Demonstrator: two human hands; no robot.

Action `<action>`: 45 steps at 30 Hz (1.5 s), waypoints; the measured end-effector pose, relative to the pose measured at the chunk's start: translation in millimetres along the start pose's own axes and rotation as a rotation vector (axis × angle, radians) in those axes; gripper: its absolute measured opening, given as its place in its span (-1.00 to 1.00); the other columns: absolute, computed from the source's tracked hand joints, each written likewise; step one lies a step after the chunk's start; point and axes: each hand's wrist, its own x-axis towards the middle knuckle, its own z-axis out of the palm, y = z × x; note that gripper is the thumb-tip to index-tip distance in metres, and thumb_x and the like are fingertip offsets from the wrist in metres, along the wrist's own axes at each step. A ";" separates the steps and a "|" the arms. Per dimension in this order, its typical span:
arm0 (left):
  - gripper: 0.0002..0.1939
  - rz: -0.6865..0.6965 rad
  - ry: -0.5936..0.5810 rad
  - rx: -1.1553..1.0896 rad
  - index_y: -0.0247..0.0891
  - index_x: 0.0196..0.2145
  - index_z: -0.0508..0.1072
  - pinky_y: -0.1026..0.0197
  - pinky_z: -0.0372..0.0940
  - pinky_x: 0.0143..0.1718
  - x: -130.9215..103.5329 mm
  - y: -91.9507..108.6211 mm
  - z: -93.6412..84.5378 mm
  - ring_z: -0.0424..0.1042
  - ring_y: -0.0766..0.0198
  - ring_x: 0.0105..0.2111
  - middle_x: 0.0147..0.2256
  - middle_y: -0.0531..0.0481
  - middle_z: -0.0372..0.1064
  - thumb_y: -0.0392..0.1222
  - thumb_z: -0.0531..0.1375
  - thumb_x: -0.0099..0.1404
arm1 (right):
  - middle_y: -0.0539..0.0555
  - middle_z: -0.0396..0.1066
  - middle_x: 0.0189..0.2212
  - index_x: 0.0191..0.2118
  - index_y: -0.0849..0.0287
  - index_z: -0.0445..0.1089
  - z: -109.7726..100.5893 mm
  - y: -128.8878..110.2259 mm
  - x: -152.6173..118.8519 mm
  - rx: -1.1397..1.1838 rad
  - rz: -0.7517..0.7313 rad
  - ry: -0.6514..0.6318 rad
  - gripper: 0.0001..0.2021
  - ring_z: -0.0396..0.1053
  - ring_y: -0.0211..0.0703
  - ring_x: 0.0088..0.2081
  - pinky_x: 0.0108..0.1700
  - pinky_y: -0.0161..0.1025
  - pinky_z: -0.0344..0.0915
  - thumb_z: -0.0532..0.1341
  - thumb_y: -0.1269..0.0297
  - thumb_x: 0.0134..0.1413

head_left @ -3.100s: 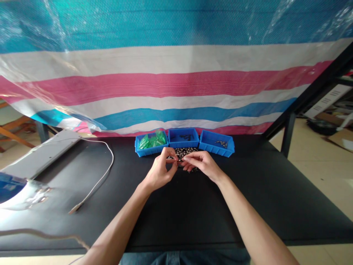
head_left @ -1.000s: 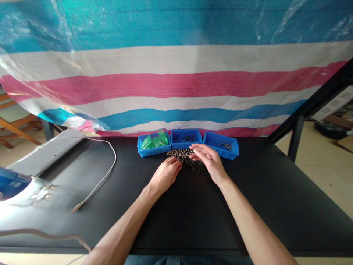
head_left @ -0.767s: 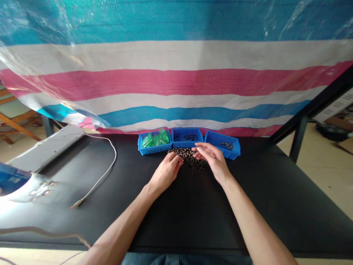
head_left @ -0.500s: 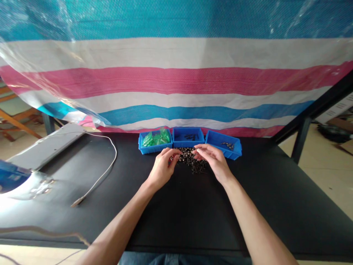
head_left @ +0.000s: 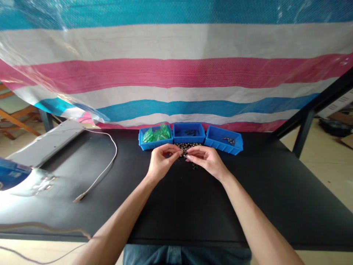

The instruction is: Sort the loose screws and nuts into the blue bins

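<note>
My left hand (head_left: pixel 162 160) is closed, thumb and fingers pinched together over a pile of small dark screws and metal bits (head_left: pixel 189 145). Facing it, my right hand (head_left: pixel 207 160) also pinches, its fingertips almost meeting those of the left. Whatever lies between the fingertips is too small to name. Both hands cover much of the pile. Just behind stand three blue bins: the left bin (head_left: pixel 149 146) holds green plastic pieces (head_left: pixel 157 134), the middle bin (head_left: pixel 189 140) a few dark screws (head_left: pixel 191 132), and the right bin (head_left: pixel 223 147) small metal parts (head_left: pixel 229 141).
A striped plastic sheet (head_left: pixel 171 73) hangs behind the black table (head_left: pixel 187 209). On the left lie a white cable (head_left: pixel 106 169), a grey metal panel (head_left: pixel 52 141) and a blue-labelled clear container (head_left: pixel 24 180). A black frame post (head_left: pixel 303 132) rises at the right.
My right hand has moved left and closed, bringing its fingertips close to my left hand's. The whole view has tilted slightly, so the table and bins sit a little higher.
</note>
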 end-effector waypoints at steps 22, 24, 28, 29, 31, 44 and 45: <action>-0.84 0.385 -0.346 0.811 -0.23 -0.12 0.52 0.10 0.40 -0.06 -0.9 -22.6 -7.2 0.45 0.11 -0.13 -0.19 -0.10 0.50 -0.35 0.20 0.37 | 0.12 0.34 0.26 0.23 -0.11 0.34 7.0 1.5 5.9 0.235 -0.041 0.173 -0.42 0.46 0.04 0.13 0.19 0.03 0.36 0.40 0.14 0.08; -0.80 0.384 -0.352 0.798 -0.23 -0.08 0.51 0.11 0.40 -0.05 -0.9 -22.4 -7.3 0.46 0.12 -0.13 -0.17 -0.10 0.50 -0.38 0.18 0.37 | 0.13 0.38 0.22 0.16 -0.07 0.40 4.6 1.1 5.0 0.235 -0.023 0.179 -0.50 0.51 0.01 0.05 0.13 -0.02 0.40 0.39 0.12 0.09; -0.75 0.396 -0.370 0.824 -0.25 -0.04 0.48 0.10 0.41 -0.09 -0.5 -22.8 -8.1 0.44 0.13 -0.17 -0.19 -0.12 0.48 -0.42 0.12 0.38 | 0.12 0.46 0.13 0.07 -0.02 0.45 0.0 -1.8 4.0 0.244 -0.001 0.184 -0.58 0.55 -0.05 -0.06 0.03 -0.11 0.43 0.39 0.10 0.08; -0.74 0.406 -0.378 0.838 -0.25 -0.03 0.47 0.10 0.41 -0.10 -0.4 -23.2 -8.1 0.43 0.13 -0.18 -0.20 -0.12 0.46 -0.42 0.10 0.39 | 0.12 0.48 0.12 0.06 -0.01 0.45 -0.7 -2.4 3.9 0.243 0.003 0.183 -0.58 0.55 -0.06 -0.07 0.01 -0.12 0.44 0.40 0.09 0.07; -0.70 0.443 -0.393 0.859 -0.24 -0.01 0.45 0.07 0.41 -0.08 -0.2 -23.3 -7.7 0.42 0.12 -0.17 -0.20 -0.13 0.43 -0.44 0.06 0.40 | 0.13 0.50 0.09 0.05 0.00 0.46 -1.6 -3.1 3.6 0.235 0.008 0.182 -0.58 0.56 -0.07 -0.10 -0.03 -0.13 0.44 0.40 0.08 0.06; -0.86 0.152 -0.137 0.101 -0.24 -0.09 0.34 0.21 0.42 -0.23 -4.0 -5.7 7.8 0.44 0.27 -0.32 -0.29 -0.03 0.37 -0.19 0.09 0.44 | 0.09 0.59 -0.29 -0.15 0.14 0.53 -2.8 1.7 1.5 -0.058 -0.025 0.070 -0.69 0.56 -0.06 -0.26 -0.14 -0.13 0.47 0.41 0.07 0.04; -0.86 0.119 -0.149 0.029 -0.24 -0.10 0.33 0.21 0.43 -0.22 -3.8 -6.5 8.8 0.45 0.28 -0.32 -0.30 -0.02 0.37 -0.17 0.11 0.43 | 0.09 0.59 -0.28 -0.14 0.14 0.53 -2.2 2.9 1.1 -0.097 -0.035 0.047 -0.69 0.56 -0.06 -0.25 -0.15 -0.14 0.47 0.41 0.08 0.04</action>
